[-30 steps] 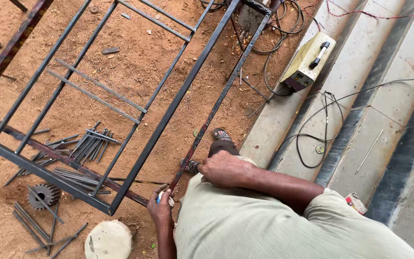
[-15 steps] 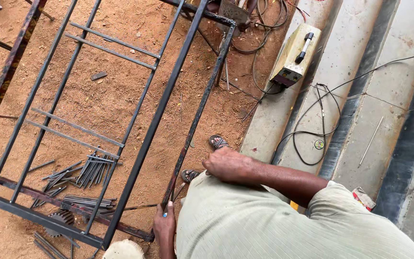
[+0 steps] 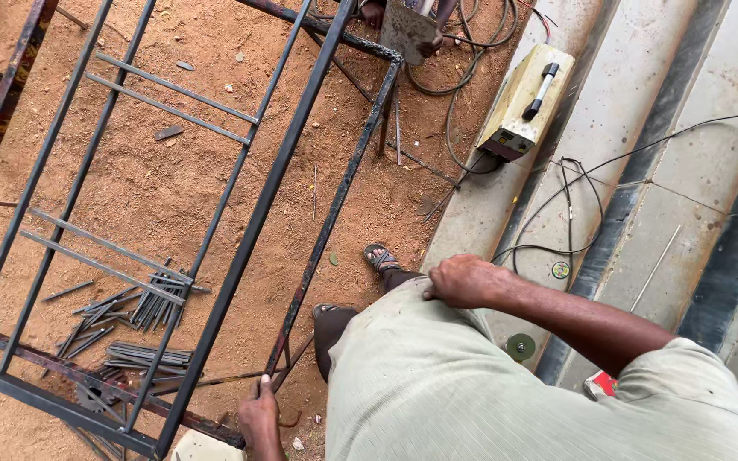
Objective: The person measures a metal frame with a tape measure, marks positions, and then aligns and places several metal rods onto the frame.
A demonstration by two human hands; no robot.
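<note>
A thin rusty rod [image 3: 288, 376] is being grasped low down in the clenched grip of the left hand [image 3: 260, 418], its long axis running diagonally up toward the right beside the dark metal frame [image 3: 254, 222] lying on red sandy ground [image 3: 164, 171]. The right hand [image 3: 463, 280] is being rested on the knee, loosely curled and holding nothing. Open ground is being left between the frame bars.

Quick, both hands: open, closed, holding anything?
Left hand: closed on the thin metal rod beside the steel frame.
Right hand: loosely curled, resting on the knee, holding nothing.
</note>
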